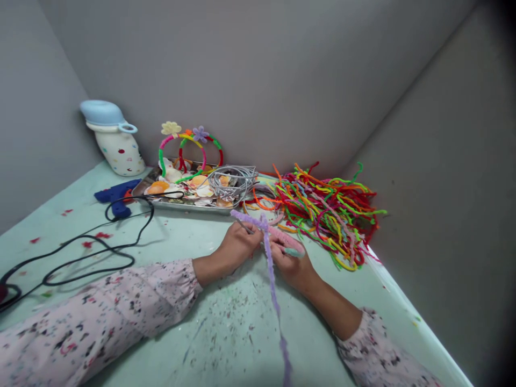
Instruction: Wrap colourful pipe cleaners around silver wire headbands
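Both hands meet over the middle of the table. My left hand (241,242) is closed, pinching a thin grey wire (244,227). My right hand (292,267) is closed around a fuzzy pink section (286,239) with a teal end, which looks like wrapped pipe cleaner. A long purple pipe cleaner (271,274) crosses between the hands; one part points up left, and its tail hangs toward the near edge. The fingertips partly hide where wire, pink section and purple strand meet.
Behind the hands, a metal tray (193,207) holds shells, a coil of grey wire (231,180) and colourful flower-topped rings (183,137). Pipe cleaners (326,209) are heaped right. A blue glue gun (116,196), its black cord (137,244) and a white bottle (119,150) are left.
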Motion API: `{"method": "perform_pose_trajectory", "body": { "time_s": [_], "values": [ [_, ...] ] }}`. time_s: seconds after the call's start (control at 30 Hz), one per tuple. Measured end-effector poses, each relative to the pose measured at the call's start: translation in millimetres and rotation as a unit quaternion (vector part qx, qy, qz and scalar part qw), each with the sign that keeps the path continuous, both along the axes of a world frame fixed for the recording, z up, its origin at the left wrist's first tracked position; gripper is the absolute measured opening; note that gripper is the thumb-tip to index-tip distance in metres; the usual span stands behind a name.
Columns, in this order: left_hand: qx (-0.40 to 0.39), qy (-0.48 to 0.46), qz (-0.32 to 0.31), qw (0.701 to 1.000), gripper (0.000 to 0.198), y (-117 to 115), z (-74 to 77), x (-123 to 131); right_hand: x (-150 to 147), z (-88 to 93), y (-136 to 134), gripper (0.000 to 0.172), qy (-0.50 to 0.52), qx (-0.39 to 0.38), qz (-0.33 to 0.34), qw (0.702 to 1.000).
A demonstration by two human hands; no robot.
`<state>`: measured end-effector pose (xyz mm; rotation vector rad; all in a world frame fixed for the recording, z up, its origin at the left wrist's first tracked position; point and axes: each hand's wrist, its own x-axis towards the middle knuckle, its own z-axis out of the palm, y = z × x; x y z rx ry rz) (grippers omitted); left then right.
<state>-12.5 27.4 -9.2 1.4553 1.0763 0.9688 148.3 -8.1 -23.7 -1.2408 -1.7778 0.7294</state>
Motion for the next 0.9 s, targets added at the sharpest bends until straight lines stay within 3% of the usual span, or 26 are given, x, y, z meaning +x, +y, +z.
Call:
{"method": "perform_pose_trajectory", "body": {
  "time_s": [0.17,0.37,0.53,0.7,0.9],
  "values": [
    [0.006,-0.02,-0.016,1.0,0.028,0,2.1,-2,-1,2.9,-1,0.011,-0.012,0.009,-0.01,1.0],
    [-0.031,-0.015,0.011,0.999,0.021,-2,-4.5,4,-6,12.8,-2,0.014,0.08,-0.111,-0.012,0.991],
    [-0.018,-0.002,-0.006,1.0,0.025,-2,-3.9,3,-6,18.0,1,0.021,0.077,-0.144,-0.029,0.986],
    [-0.001,0.027,-0.008,1.0,0.031,-2,1.5,1,-5,19.4,3,0.024,0.078,-0.14,-0.021,0.987],
    [-0.02,0.006,0.001,1.0,0.028,-5,5.9,2,-4,12.2,1,0.017,0.072,-0.091,-0.027,0.993]
  ]
}}
